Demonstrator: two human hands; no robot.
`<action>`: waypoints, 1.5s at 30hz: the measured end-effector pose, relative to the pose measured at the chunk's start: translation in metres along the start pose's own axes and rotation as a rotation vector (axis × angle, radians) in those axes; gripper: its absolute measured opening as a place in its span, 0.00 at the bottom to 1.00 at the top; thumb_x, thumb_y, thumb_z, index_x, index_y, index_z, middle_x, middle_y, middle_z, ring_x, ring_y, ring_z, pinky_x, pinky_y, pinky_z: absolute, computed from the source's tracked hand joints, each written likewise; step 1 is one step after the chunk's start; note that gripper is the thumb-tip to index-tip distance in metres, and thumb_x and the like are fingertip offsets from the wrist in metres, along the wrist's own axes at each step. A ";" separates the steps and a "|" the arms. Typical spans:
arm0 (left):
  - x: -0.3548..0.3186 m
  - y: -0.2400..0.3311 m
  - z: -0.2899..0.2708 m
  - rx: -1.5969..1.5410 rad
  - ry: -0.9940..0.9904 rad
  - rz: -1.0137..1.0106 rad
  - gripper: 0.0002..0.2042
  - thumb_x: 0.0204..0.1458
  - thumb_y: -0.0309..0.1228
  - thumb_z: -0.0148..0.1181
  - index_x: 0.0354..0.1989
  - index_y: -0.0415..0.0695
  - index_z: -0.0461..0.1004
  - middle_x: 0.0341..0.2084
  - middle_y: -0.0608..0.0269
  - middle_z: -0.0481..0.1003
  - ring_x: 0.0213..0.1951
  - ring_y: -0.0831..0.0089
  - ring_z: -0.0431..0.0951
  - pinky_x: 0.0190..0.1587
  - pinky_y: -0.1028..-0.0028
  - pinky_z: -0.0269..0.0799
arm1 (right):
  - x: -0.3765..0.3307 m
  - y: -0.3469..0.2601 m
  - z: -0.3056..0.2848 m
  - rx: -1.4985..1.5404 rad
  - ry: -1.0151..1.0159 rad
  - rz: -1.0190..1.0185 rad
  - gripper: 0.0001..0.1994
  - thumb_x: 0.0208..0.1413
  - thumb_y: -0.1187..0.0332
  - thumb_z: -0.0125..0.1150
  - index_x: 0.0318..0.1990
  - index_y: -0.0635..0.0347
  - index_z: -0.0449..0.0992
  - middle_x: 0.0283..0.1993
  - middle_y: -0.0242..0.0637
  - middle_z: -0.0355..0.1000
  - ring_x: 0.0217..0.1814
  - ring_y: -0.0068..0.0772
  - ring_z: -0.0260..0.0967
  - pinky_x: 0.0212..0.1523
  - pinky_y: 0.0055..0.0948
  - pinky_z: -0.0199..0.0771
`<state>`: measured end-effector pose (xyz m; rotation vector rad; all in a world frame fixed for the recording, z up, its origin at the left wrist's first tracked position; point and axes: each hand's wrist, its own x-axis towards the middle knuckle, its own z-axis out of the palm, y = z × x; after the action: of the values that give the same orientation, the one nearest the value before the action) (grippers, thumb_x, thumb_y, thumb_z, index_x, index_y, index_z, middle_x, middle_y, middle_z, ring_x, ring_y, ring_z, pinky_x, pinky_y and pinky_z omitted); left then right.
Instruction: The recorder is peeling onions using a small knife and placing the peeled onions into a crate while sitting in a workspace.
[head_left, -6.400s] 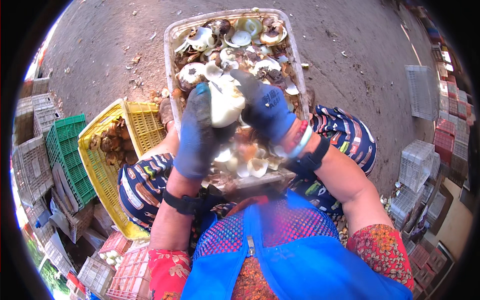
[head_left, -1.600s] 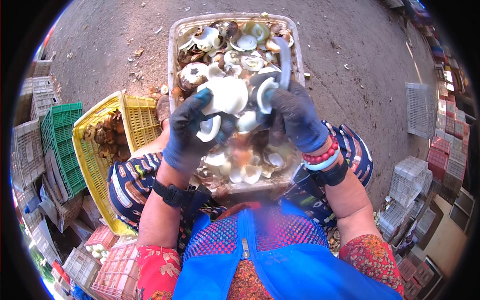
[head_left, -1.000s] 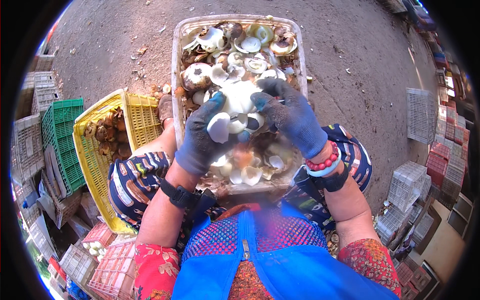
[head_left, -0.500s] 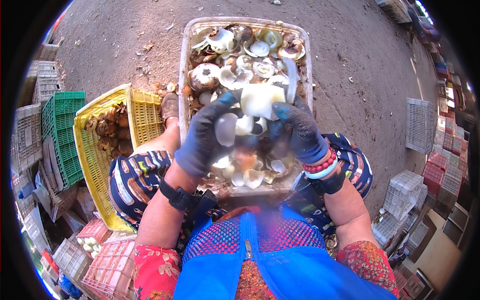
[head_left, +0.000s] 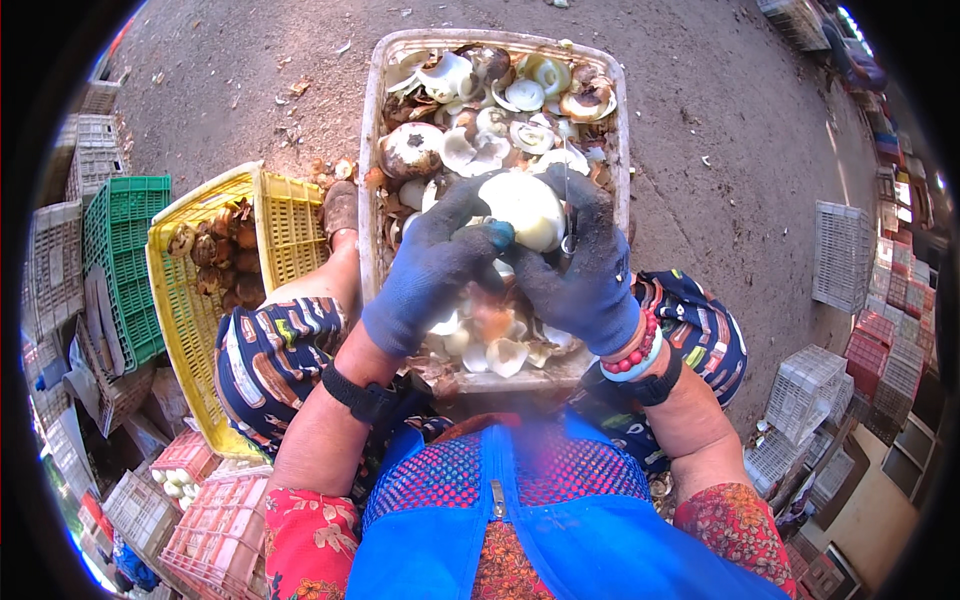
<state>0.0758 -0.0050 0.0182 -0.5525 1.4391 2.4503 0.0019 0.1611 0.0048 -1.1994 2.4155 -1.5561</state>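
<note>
Outdoor yard, bare dirt ground (head_left: 720,160), stacks of plastic crates along the left and right edges. I'm seated with a whitish tub (head_left: 375,200) between my knees, running from near to far and full of white shells and brown husk scraps (head_left: 470,100).

Both hands gloved in dark blue. Left hand (head_left: 430,275) is wrapped around the left side of a pale, peeled round fruit (head_left: 520,208), cradling it over the tub, probably so the trimmings drop straight in. Right hand (head_left: 585,270) closes on its right side; a thin blade (head_left: 566,205) stands upright by the fingers, edge against the fruit. I judge this hand grips the handle, though the handle is hidden.

Yellow crate (head_left: 200,300) of brown unpeeled pieces sits near left, within reach. Green crate (head_left: 125,260) beyond it.
</note>
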 end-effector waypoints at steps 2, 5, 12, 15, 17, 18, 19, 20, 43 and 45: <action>0.000 -0.003 0.000 0.079 0.040 0.020 0.25 0.52 0.29 0.55 0.60 0.39 0.63 0.38 0.59 0.75 0.28 0.79 0.75 0.28 0.80 0.74 | 0.004 -0.010 -0.001 -0.037 0.008 0.005 0.28 0.46 0.74 0.65 0.55 0.66 0.60 0.47 0.51 0.70 0.46 0.40 0.74 0.46 0.34 0.74; 0.000 -0.017 0.002 0.054 0.122 0.126 0.24 0.50 0.27 0.53 0.58 0.38 0.65 0.39 0.59 0.75 0.29 0.79 0.75 0.30 0.79 0.74 | 0.005 -0.015 0.001 -0.120 -0.029 -0.051 0.27 0.45 0.73 0.65 0.54 0.67 0.62 0.45 0.51 0.70 0.42 0.43 0.74 0.43 0.35 0.74; 0.002 -0.017 0.003 0.175 0.184 0.151 0.22 0.47 0.25 0.50 0.53 0.35 0.69 0.39 0.58 0.76 0.34 0.78 0.75 0.36 0.78 0.74 | -0.001 -0.008 0.007 -0.079 0.029 -0.031 0.26 0.44 0.70 0.66 0.52 0.66 0.65 0.42 0.49 0.71 0.41 0.44 0.74 0.40 0.35 0.74; 0.002 -0.018 0.000 0.178 0.175 0.212 0.21 0.47 0.26 0.50 0.52 0.34 0.70 0.38 0.59 0.76 0.37 0.78 0.75 0.40 0.77 0.73 | 0.000 -0.007 0.005 -0.119 0.024 -0.039 0.24 0.45 0.73 0.64 0.51 0.68 0.66 0.41 0.48 0.72 0.41 0.40 0.74 0.42 0.33 0.75; 0.004 -0.017 -0.002 0.203 0.147 0.182 0.21 0.47 0.27 0.50 0.51 0.33 0.70 0.37 0.59 0.76 0.39 0.77 0.74 0.43 0.75 0.72 | -0.001 -0.003 0.003 -0.136 0.008 -0.036 0.24 0.45 0.72 0.65 0.51 0.68 0.67 0.42 0.47 0.72 0.42 0.38 0.74 0.42 0.32 0.75; 0.004 -0.017 -0.003 0.201 0.148 0.182 0.21 0.47 0.27 0.50 0.51 0.33 0.70 0.37 0.59 0.76 0.39 0.77 0.74 0.43 0.75 0.72 | -0.001 -0.001 0.003 -0.053 0.008 0.031 0.23 0.46 0.69 0.65 0.51 0.67 0.67 0.41 0.47 0.72 0.40 0.40 0.74 0.41 0.33 0.74; 0.005 -0.016 -0.003 0.204 0.161 0.166 0.20 0.47 0.27 0.50 0.50 0.33 0.71 0.36 0.60 0.76 0.37 0.78 0.74 0.40 0.77 0.72 | 0.000 0.001 0.002 0.030 0.008 0.097 0.23 0.47 0.67 0.66 0.51 0.66 0.68 0.40 0.47 0.73 0.38 0.42 0.74 0.39 0.34 0.74; 0.005 -0.016 -0.003 0.207 0.175 0.149 0.20 0.47 0.27 0.50 0.49 0.33 0.71 0.36 0.60 0.76 0.35 0.79 0.74 0.38 0.79 0.72 | 0.000 0.001 0.001 0.030 0.006 0.097 0.23 0.47 0.67 0.66 0.51 0.66 0.68 0.40 0.47 0.73 0.38 0.42 0.74 0.39 0.34 0.74; 0.002 -0.007 -0.002 0.140 0.151 0.090 0.23 0.45 0.27 0.56 0.53 0.34 0.68 0.29 0.61 0.76 0.27 0.79 0.75 0.27 0.80 0.72 | 0.003 0.002 -0.002 0.387 -0.132 0.250 0.24 0.50 0.66 0.63 0.54 0.66 0.67 0.42 0.40 0.73 0.42 0.28 0.71 0.43 0.29 0.72; 0.001 -0.005 0.000 0.204 0.190 0.145 0.22 0.45 0.27 0.56 0.52 0.34 0.69 0.29 0.61 0.76 0.26 0.79 0.75 0.27 0.80 0.72 | 0.004 0.004 -0.004 0.536 -0.146 0.355 0.24 0.50 0.65 0.62 0.54 0.66 0.67 0.42 0.39 0.73 0.42 0.27 0.71 0.44 0.28 0.72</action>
<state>0.0767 -0.0027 0.0136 -0.6722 1.8388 2.3703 -0.0050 0.1624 0.0048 -0.7086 1.8137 -1.7541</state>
